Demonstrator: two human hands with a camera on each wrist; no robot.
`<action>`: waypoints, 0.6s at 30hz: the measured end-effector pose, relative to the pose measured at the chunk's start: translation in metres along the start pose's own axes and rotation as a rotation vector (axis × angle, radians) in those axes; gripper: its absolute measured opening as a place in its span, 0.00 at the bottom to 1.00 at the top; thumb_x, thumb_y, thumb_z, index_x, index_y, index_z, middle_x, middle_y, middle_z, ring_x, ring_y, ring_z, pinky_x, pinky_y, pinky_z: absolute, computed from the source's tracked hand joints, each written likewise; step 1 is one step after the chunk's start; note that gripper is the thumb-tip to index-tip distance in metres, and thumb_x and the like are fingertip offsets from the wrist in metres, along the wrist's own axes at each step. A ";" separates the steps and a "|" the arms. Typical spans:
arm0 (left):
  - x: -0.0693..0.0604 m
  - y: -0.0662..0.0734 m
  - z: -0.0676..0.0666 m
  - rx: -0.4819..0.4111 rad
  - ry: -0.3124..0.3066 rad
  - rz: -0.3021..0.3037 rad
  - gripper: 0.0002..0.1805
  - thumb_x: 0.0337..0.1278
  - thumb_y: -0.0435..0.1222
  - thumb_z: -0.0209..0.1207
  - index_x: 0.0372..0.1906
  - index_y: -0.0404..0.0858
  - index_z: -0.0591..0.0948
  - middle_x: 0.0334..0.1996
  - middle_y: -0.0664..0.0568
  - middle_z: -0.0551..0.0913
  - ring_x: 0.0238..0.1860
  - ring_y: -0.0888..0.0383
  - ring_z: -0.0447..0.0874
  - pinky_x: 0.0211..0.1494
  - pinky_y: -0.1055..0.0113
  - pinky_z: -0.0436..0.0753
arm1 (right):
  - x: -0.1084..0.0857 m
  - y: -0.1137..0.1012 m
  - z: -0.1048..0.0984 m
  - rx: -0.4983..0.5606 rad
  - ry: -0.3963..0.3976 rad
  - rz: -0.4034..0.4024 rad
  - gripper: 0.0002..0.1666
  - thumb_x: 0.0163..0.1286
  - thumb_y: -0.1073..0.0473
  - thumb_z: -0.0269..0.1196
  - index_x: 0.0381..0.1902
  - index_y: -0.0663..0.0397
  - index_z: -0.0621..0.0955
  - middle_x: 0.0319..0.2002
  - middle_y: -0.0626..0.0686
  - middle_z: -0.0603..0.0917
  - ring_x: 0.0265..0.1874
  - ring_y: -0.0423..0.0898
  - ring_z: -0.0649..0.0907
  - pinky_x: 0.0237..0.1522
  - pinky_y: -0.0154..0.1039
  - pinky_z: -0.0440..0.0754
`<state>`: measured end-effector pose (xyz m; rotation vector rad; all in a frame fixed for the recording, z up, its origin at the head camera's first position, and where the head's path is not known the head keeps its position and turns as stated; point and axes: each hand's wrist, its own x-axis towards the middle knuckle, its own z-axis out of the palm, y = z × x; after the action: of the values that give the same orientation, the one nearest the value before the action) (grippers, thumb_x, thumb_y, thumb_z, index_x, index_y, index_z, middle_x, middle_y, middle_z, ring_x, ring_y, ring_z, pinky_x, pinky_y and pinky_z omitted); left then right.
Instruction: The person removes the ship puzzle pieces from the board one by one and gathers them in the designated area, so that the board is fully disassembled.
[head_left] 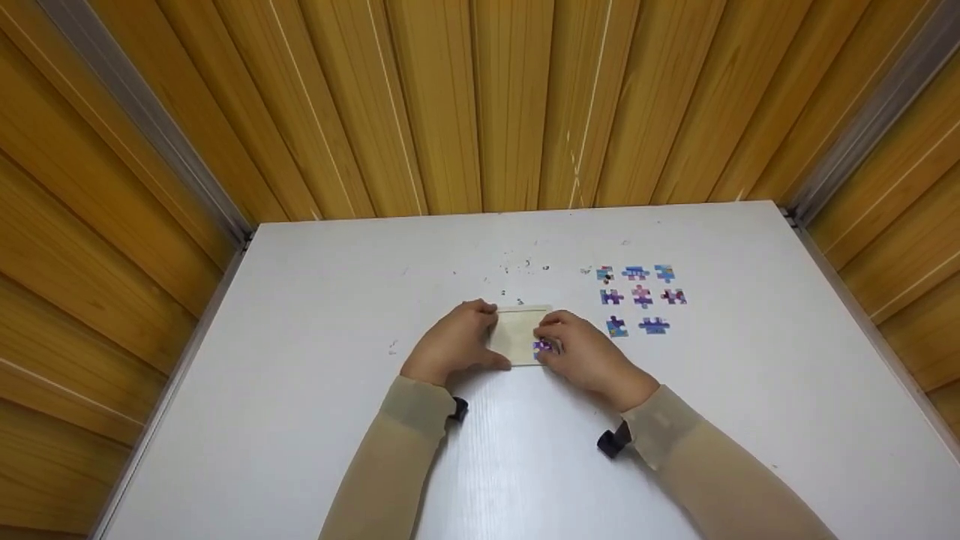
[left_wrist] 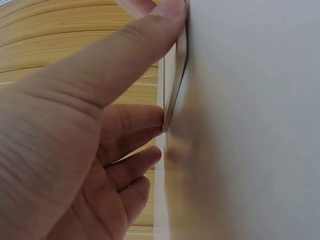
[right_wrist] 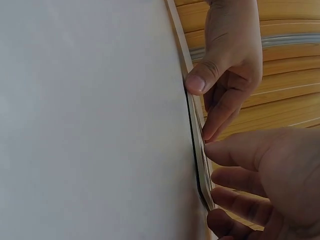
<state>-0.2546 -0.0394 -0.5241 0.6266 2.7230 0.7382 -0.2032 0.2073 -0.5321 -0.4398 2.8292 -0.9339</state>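
Note:
A shallow pale wooden puzzle tray [head_left: 514, 334] lies on the white table between both hands. My left hand [head_left: 459, 340] grips its left side, with the thumb at the near edge and fingers at the far corner; the left wrist view shows the thumb [left_wrist: 135, 47] on the tray's rim [left_wrist: 175, 82]. At the tray's lower right corner is a purple jigsaw piece [head_left: 541, 346]. My right hand [head_left: 589, 352] pinches this piece, thumb below and fingers above, partly covering it. In the right wrist view the right thumb [right_wrist: 235, 150] meets the tray edge; the piece itself is hidden there.
Several loose jigsaw pieces [head_left: 641, 295] in blue, purple and pink lie in rows right of the tray. Small dark marks [head_left: 527, 264] dot the white table [head_left: 300, 315] beyond it. Wood-patterned walls [head_left: 510, 105] stand behind and at both sides.

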 end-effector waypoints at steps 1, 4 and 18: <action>0.000 0.000 0.000 0.000 -0.002 -0.001 0.47 0.51 0.48 0.89 0.75 0.34 0.84 0.82 0.44 0.78 0.85 0.43 0.75 0.91 0.51 0.73 | 0.000 0.000 0.000 -0.014 0.001 -0.007 0.27 0.81 0.57 0.71 0.73 0.59 0.86 0.76 0.58 0.81 0.77 0.63 0.82 0.83 0.62 0.79; -0.001 0.001 -0.001 0.002 -0.007 0.001 0.47 0.52 0.48 0.89 0.76 0.34 0.84 0.83 0.44 0.78 0.86 0.43 0.73 0.92 0.51 0.72 | -0.002 0.001 0.001 -0.045 0.012 -0.033 0.25 0.81 0.56 0.71 0.71 0.59 0.87 0.75 0.58 0.82 0.75 0.63 0.83 0.81 0.61 0.82; -0.001 0.002 -0.001 0.021 -0.006 0.017 0.47 0.54 0.48 0.87 0.76 0.33 0.83 0.82 0.43 0.78 0.87 0.42 0.72 0.92 0.51 0.71 | -0.002 0.003 0.002 -0.019 0.036 -0.081 0.15 0.80 0.59 0.73 0.60 0.54 0.93 0.69 0.57 0.83 0.70 0.60 0.86 0.77 0.60 0.84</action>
<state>-0.2536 -0.0392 -0.5221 0.6563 2.7261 0.7113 -0.2017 0.2089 -0.5350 -0.5500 2.8740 -0.9389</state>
